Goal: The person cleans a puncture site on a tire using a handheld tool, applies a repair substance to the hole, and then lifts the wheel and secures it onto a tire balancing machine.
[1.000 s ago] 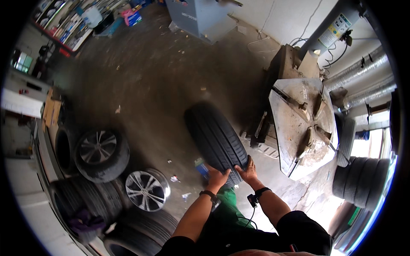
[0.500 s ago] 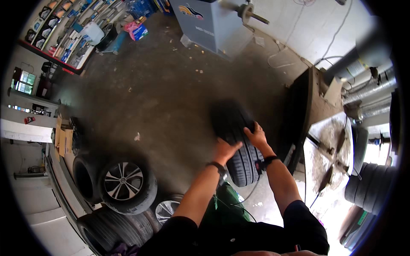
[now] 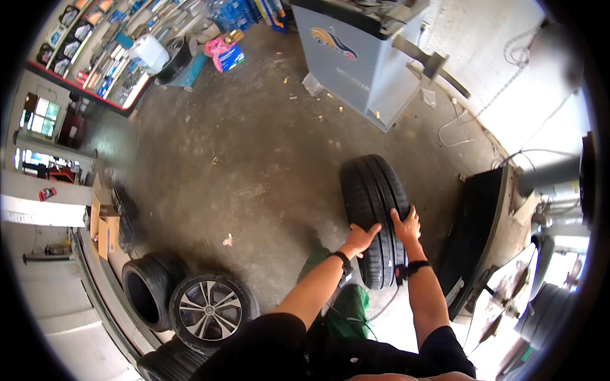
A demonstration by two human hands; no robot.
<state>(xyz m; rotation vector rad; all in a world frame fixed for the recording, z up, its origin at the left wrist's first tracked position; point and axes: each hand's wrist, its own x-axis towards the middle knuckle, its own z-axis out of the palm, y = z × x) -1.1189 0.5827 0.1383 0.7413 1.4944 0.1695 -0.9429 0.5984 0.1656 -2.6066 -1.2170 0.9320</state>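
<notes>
A black car tyre (image 3: pixel 375 184) stands on its tread on the floor in front of me. My left hand (image 3: pixel 364 240) grips its left side, with the thumb across the grooved tread. On the opposite side my right hand (image 3: pixel 406 226) holds the right edge, thumb on the tread and fingers around the sidewall. Both hands sit on the half of the tyre nearer to me. Whether a rim is inside the tyre does not show. Each wrist wears a dark band with a small device.
A grey machine (image 3: pixel 346 63) with a shaft stands ahead. A tyre changer's black side (image 3: pixel 470 235) rises to my right. At lower left are a wheel with a silver alloy rim (image 3: pixel 210 308) and a loose tyre (image 3: pixel 143 292). Shelves of goods (image 3: pixel 121 63) line the far left.
I have moved forward with the tyre, and the grey machine looks nearer. The tyre stays between my hands. The wheels at lower left have slid down in the view.
</notes>
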